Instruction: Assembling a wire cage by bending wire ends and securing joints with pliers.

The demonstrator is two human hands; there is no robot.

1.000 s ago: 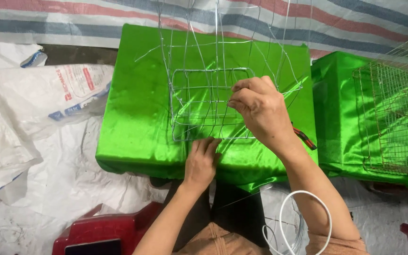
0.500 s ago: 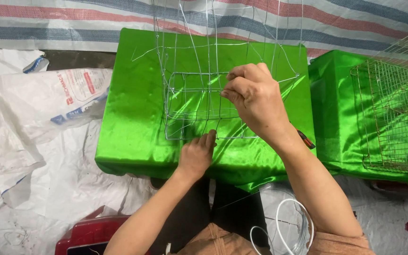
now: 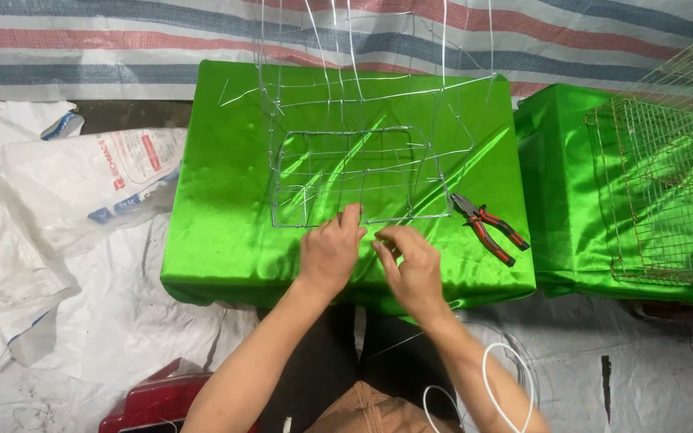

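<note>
the right hand (image 3: 415, 269) has come down off the upper wire frame (image 3: 358, 176) to join the left hand (image 3: 329, 250) at its near edge on the green-covered block (image 3: 210, 248), fingers of both curled and pinching thin wire there, so work now centres on that edge; pliers (image 3: 487, 226) lie unused beside.

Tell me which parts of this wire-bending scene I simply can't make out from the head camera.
- Wire frame: its upright wires run off the top edge.
- Right hand: fingertips curl under, so its grip on the wire is hidden.
- Finished mesh cage: cut off by the right edge.
- Red stool: cut off by the bottom edge.
- Pliers: lie untouched, fully visible.
</note>
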